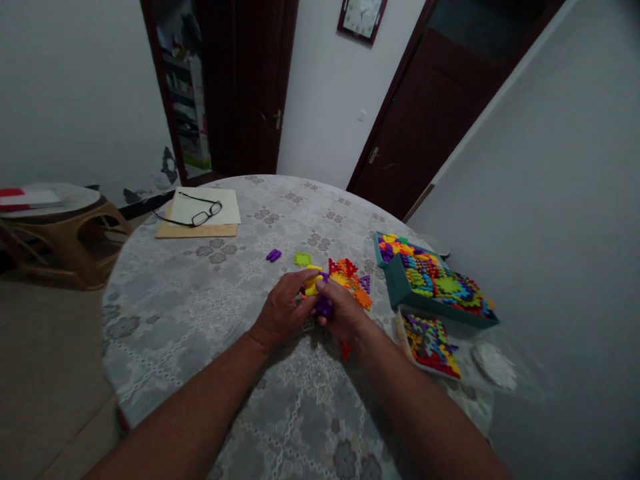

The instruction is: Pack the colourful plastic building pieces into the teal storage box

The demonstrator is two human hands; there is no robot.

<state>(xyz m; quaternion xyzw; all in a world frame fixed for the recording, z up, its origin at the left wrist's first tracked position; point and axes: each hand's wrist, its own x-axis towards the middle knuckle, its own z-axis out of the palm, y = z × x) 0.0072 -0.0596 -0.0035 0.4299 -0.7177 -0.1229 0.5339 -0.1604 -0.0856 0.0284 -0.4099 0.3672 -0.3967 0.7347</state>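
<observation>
Between my two hands is a small yellow and purple build of plastic interlocking blocks (324,307). My left hand (286,299) grips its yellow side, thumb below and fingers above. From the other side my right hand (342,308) closes on the purple part, with the thumb on top. My fingers cover much of the build. Just beyond them lie loose red, orange and purple blocks (363,298). A green block (303,259) and a purple piece (273,255) rest farther off to the left. One red block (346,351) is partly hidden by my right wrist.
Teal boxes (400,283) full of colourful blocks stand at the right, with a clear container (401,333) of blocks nearer me. Glasses (201,218) lie on papers (230,207) at the far left of the cloth-covered round table (165,320). A stool (75,257) stands beyond the left edge.
</observation>
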